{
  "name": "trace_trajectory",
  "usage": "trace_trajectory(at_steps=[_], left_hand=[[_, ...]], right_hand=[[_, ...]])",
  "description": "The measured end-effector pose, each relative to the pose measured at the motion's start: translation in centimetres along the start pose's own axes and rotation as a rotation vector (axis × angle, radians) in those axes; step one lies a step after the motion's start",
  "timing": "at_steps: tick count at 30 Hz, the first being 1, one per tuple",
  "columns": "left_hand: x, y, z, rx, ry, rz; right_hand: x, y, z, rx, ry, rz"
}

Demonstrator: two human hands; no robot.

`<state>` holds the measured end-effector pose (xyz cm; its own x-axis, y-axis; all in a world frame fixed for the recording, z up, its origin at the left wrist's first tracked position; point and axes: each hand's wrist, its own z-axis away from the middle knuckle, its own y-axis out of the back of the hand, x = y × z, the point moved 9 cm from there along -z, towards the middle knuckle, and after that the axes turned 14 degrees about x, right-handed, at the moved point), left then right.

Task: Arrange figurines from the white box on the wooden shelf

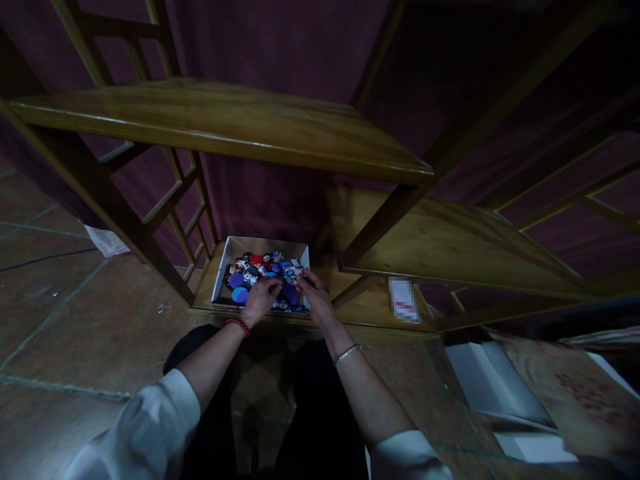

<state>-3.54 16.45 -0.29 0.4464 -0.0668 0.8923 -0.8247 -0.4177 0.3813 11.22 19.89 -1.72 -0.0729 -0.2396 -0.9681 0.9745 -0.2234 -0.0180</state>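
A shallow cardboard box [219,279] with white outer sides holds many small coloured figures [256,259], which look like cartoon trinkets, and several round blue pieces [237,281]. My left hand [261,297], with a red bead bracelet at the wrist, is over the front of the box, its fingers curled together. Whatever they hold, if anything, is hidden. Near the box's right side is my right hand [315,295], wearing a silver bracelet. Its fingers are partly stretched and apart, close to white and blue figures [293,269].
The box stands on a low wooden shelf [367,303]. A higher wooden shelf [220,120] juts out above it, with slanting posts on both sides. A blurred white packet [404,299] lies to the right. White box-like pieces [500,383] rest on the tiled floor.
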Motion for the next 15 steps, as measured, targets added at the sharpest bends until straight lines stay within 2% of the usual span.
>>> trace_trajectory(at_steps=[4,10,15], left_hand=[[0.8,-1.3,0.2,-0.118,-0.102,-0.145],[1.8,-3.2,0.4,-0.268,-0.183,-0.330],[2.0,-4.5,0.6,-0.332,-0.218,-0.451]], right_hand=[[-0.5,0.3,0.1,-0.010,0.036,0.007],[-1.2,0.6,0.4,-0.039,0.085,0.030],[-1.0,0.8,0.1,-0.019,0.081,0.037]])
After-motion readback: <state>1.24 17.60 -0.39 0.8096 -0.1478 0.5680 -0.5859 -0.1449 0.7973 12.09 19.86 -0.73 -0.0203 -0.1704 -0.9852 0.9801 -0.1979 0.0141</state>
